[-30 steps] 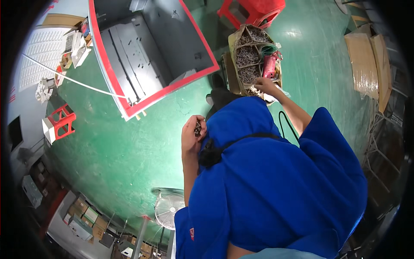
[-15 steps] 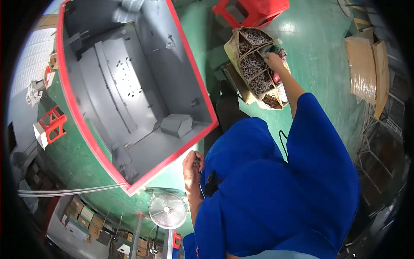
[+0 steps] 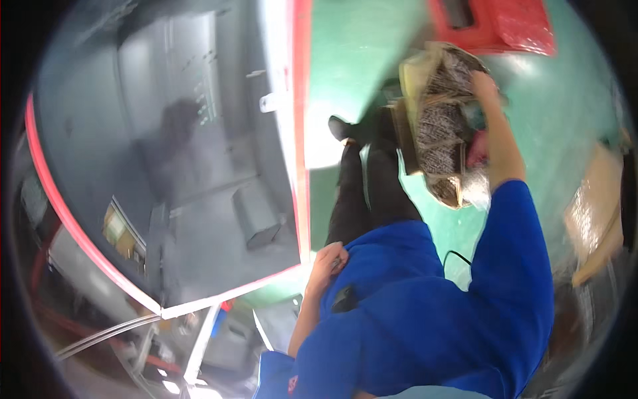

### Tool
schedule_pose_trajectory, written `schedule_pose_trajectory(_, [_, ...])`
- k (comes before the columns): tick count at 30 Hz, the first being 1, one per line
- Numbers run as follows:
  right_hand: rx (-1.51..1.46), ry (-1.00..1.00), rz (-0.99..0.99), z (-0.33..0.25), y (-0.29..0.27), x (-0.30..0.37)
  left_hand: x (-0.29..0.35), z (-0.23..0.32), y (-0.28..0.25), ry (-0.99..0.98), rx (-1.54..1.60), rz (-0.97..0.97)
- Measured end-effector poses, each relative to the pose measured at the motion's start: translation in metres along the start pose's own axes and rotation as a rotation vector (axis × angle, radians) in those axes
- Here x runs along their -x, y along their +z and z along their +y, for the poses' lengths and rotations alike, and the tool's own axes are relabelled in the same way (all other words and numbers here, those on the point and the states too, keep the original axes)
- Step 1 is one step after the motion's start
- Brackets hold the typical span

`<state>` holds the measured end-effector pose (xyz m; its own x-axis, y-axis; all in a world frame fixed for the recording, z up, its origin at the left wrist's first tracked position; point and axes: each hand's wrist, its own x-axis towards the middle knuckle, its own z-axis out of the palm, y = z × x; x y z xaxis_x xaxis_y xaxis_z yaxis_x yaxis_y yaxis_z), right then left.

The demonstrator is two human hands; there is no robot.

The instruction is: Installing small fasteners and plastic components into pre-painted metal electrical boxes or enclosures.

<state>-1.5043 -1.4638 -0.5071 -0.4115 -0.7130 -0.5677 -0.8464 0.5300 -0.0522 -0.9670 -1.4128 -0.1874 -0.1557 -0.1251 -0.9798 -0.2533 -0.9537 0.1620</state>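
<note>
One right hand [image 3: 487, 85] reaches into the box of screws [image 3: 442, 126].

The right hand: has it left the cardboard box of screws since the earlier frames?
No. The right hand stays at the box, beside the red stool; only the camera shifted.

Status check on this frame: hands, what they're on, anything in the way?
Right hand reaching into the cardboard box of small metal parts. Left hand closed at the chest, contents unclear. Grey red-rimmed cabinet close on the left; picture blurred.
</note>
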Motion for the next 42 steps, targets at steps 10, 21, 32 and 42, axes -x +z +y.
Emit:
schedule_pose_trajectory(10, [0.014,-0.034,0.096,0.006,0.006,-0.001,0.008,-0.017,0.021,0.013,0.117,0.028])
schedule_pose_trajectory(21, [0.079,-0.107,0.174,0.035,-0.029,0.049,0.054,-0.019,0.024,0.292,0.206,0.065])
schedule_pose_trajectory(32, [-1.309,-0.487,-0.035,-0.160,-0.273,0.163,0.060,-0.034,0.002,0.617,0.393,0.020])
schedule_pose_trajectory(42, [-0.780,-1.049,-0.495,-0.383,-0.286,0.198,0.073,-0.027,-0.026,0.713,0.390,-0.078])
